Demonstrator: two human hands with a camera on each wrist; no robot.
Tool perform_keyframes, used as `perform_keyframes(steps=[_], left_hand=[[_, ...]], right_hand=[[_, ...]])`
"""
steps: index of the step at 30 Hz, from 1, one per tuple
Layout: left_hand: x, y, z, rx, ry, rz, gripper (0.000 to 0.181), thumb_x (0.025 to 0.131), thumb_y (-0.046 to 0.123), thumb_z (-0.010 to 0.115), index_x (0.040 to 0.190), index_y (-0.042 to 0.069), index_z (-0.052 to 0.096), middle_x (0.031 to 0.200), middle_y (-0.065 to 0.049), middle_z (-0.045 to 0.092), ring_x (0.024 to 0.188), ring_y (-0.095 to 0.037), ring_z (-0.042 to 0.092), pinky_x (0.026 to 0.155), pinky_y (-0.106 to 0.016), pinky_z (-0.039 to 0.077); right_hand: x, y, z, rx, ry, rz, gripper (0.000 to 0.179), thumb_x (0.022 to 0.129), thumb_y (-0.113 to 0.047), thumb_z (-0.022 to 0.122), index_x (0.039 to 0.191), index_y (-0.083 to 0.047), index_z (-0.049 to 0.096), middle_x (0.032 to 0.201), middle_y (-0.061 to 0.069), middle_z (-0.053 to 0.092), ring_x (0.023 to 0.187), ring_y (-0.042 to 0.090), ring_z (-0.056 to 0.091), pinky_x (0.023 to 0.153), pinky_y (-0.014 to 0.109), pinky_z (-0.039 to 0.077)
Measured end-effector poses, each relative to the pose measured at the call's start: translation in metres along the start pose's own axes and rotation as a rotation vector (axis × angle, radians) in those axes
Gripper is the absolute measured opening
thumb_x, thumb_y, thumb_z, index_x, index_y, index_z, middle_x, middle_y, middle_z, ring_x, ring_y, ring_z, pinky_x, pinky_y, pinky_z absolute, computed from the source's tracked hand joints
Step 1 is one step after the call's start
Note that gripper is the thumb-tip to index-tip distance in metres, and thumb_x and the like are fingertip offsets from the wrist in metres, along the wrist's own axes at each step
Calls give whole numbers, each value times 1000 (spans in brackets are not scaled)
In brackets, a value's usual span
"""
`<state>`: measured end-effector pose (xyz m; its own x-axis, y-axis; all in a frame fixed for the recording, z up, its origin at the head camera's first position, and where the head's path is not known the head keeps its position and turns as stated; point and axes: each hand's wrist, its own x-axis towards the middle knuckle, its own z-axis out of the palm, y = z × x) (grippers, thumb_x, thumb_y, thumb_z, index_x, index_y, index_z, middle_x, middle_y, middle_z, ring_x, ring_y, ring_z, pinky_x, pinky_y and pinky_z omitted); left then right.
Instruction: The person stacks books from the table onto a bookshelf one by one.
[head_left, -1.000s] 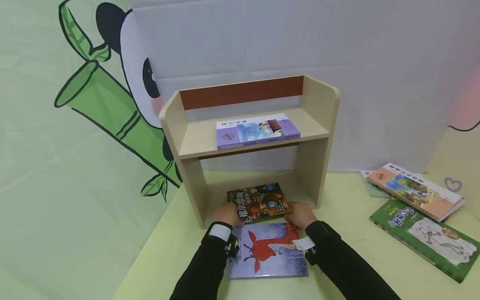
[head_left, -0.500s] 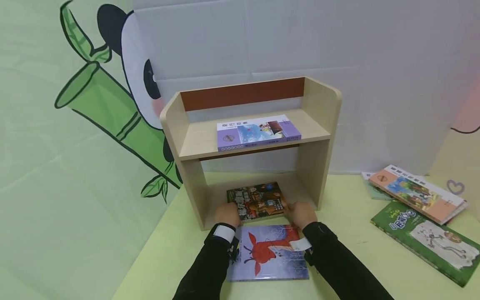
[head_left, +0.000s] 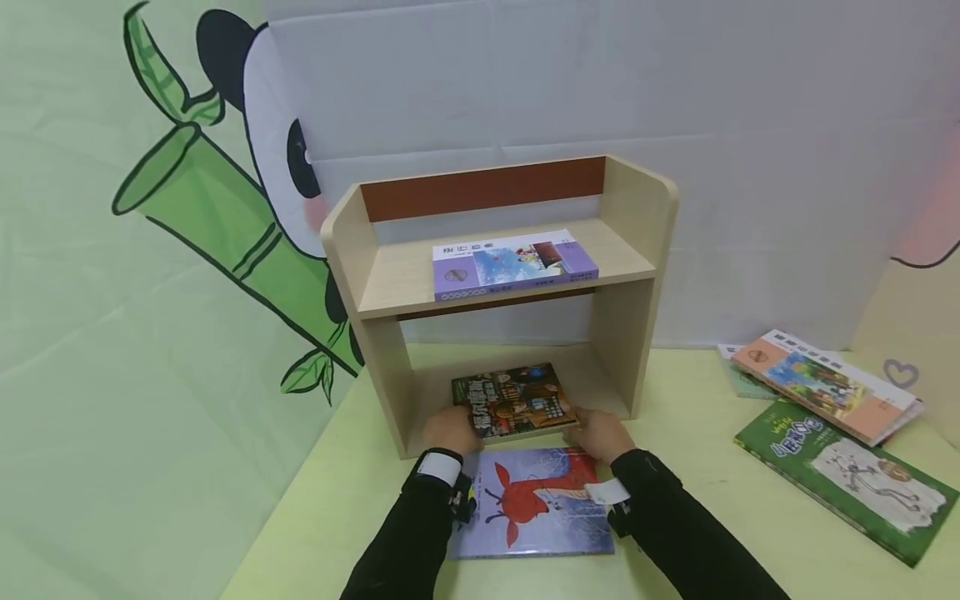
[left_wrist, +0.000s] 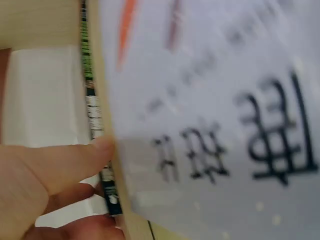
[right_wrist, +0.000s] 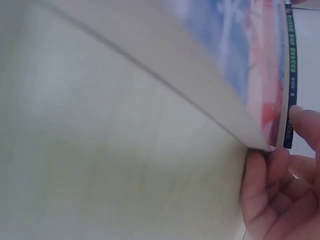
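Observation:
A dark paperback book (head_left: 513,400) with a crowded, colourful cover lies flat on the lower level of a small wooden bookshelf (head_left: 633,342). My left hand (head_left: 450,431) grips its near left corner. In the left wrist view the thumb (left_wrist: 75,159) presses across the dark spine right at the board's edge. Its near right corner is held by my right hand (head_left: 600,435). The right wrist view shows that thumb (right_wrist: 307,125) against the spine and the other fingers curled. Under my wrists, in front of the shelf, a blue picture book (head_left: 555,529) with a red giraffe lies on the table.
A purple book (head_left: 517,265) lies flat on the upper level. To the right on the table (head_left: 690,500) are a green book (head_left: 847,479), an orange book (head_left: 832,383) overlapping it, and a pale one (head_left: 750,383) beneath. A printed panda backdrop (head_left: 247,208) stands behind.
The dark book has slid slightly deeper into the lower level, its near edge straighter along the shelf front. Both hands have stayed at its near corners.

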<state>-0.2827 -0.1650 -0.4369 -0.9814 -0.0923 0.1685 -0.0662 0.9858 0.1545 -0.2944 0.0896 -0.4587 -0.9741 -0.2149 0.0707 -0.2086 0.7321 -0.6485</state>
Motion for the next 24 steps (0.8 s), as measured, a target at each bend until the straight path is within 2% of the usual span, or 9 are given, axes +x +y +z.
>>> perform_keyframes(steps=[2, 3, 6, 9, 12, 14, 18, 21, 24], left_hand=[[-5, -4, -1, -55, 4, 33, 44, 64, 26, 86, 100, 6, 72, 92, -10, 72, 85, -29, 66, 72, -43, 54], [-9, -5, -1, -92, 12, 49, 42, 65, 24, 85, 99, 3, 71, 92, -12, 71, 85, -31, 66, 73, -44, 53], [-25, -7, -3, -185, 31, 82, 45, 68, 19, 82, 105, -2, 69, 96, -19, 69, 89, -37, 64, 78, -48, 51], [-44, -7, -5, -236, 44, 96, 54, 69, 21, 83, 113, -5, 66, 104, -25, 65, 93, -41, 62, 80, -51, 50], [-64, -8, -14, -288, 13, 110, 63, 71, 25, 84, 120, -6, 62, 114, -29, 61, 100, -45, 60, 84, -54, 50], [-76, -8, -21, -337, -39, 138, 65, 72, 26, 85, 123, -6, 59, 119, -30, 58, 106, -46, 58, 87, -56, 49], [-100, -4, -28, -428, -202, 236, 67, 74, 30, 84, 126, -3, 58, 126, -27, 56, 115, -46, 52, 91, -62, 44], [-115, 2, -27, -425, -308, 298, 73, 70, 36, 86, 128, 1, 59, 127, -24, 56, 119, -46, 48, 85, -73, 40], [-122, 9, -23, -353, -329, 328, 80, 62, 40, 90, 128, 5, 60, 127, -23, 55, 121, -46, 45, 81, -75, 40]], right_hand=[[-2, 1, 1, 11, -15, -3, 52, 90, -23, 67, 130, 8, 56, 122, 23, 62, 109, 38, 60, 94, 53, 46], [-4, 1, 1, 22, -22, 3, 49, 90, -22, 66, 128, 8, 57, 122, 24, 62, 111, 39, 59, 95, 54, 46], [-10, 0, 0, 30, -31, -5, 38, 91, -19, 66, 118, 6, 63, 111, 21, 66, 102, 36, 62, 89, 50, 50], [-19, -6, 0, -17, -57, -55, 30, 89, -19, 69, 110, 3, 68, 102, 14, 68, 93, 29, 62, 84, 45, 52], [-27, -15, 1, -94, -113, -144, 34, 87, -23, 73, 112, 0, 69, 108, 12, 67, 100, 29, 61, 89, 46, 51], [-32, -20, 1, -141, -156, -203, 44, 85, -28, 75, 118, -1, 67, 119, 15, 64, 112, 33, 57, 96, 48, 48], [-38, -29, 1, -186, -241, -273, 68, 81, -40, 77, 131, 1, 57, 133, 17, 57, 125, 35, 51, 102, 50, 42], [-42, -32, 1, -199, -285, -279, 75, 80, -45, 77, 134, 1, 54, 133, 15, 57, 126, 34, 51, 103, 49, 42], [-46, -35, -1, -222, -291, -269, 77, 79, -47, 77, 135, 2, 54, 132, 15, 58, 125, 33, 52, 103, 48, 42]])
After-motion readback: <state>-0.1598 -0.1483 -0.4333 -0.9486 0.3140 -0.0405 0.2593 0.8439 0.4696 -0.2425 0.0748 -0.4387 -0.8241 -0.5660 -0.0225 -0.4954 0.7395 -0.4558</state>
